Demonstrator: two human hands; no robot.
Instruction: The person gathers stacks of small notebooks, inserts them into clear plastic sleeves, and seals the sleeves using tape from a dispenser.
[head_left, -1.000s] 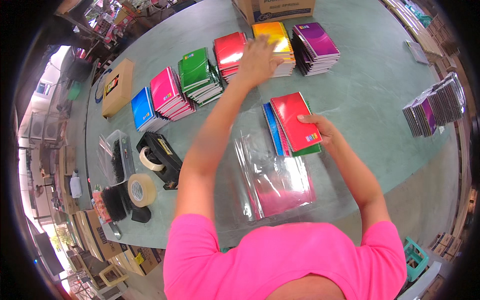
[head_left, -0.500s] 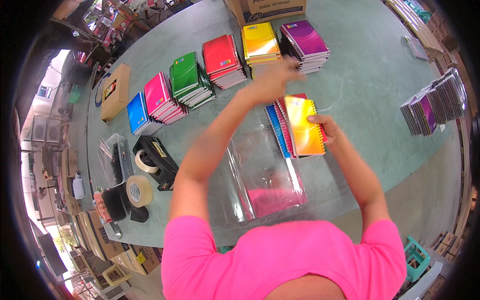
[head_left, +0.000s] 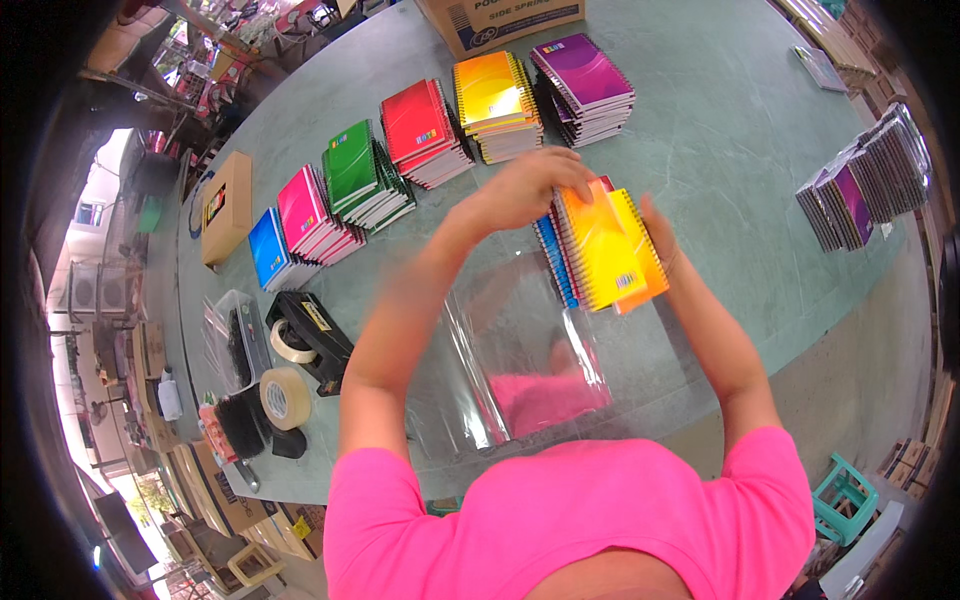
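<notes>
In front of me is a small bundle of spiral notebooks. A yellow notebook (head_left: 597, 245) lies back side up on top, a second yellow one (head_left: 640, 240) sticks out to its right, and the blue notebook's (head_left: 552, 262) coiled edge shows at the left. My left hand (head_left: 545, 188) is closed on the top yellow notebook's far end. Along the bundle's right edge, my right hand (head_left: 662, 232) grips it, its fingers mostly hidden underneath. Clear plastic sheets (head_left: 520, 350) lie on the table nearer to me, partly under the bundle.
Across the table (head_left: 720, 140) runs a row of notebook stacks: blue (head_left: 275, 250), pink (head_left: 310, 212), green (head_left: 355, 165), red (head_left: 418, 120), yellow (head_left: 490, 85) and purple (head_left: 585, 70). A tape dispenser (head_left: 318, 330) and tape roll (head_left: 285, 398) stand left. Wrapped notebook packs (head_left: 865, 185) stand right.
My left hand has come back from beside the yellow and purple stacks to the bundle. Another yellow notebook, back side up, now lies over the bundle. The view has shifted slightly.
</notes>
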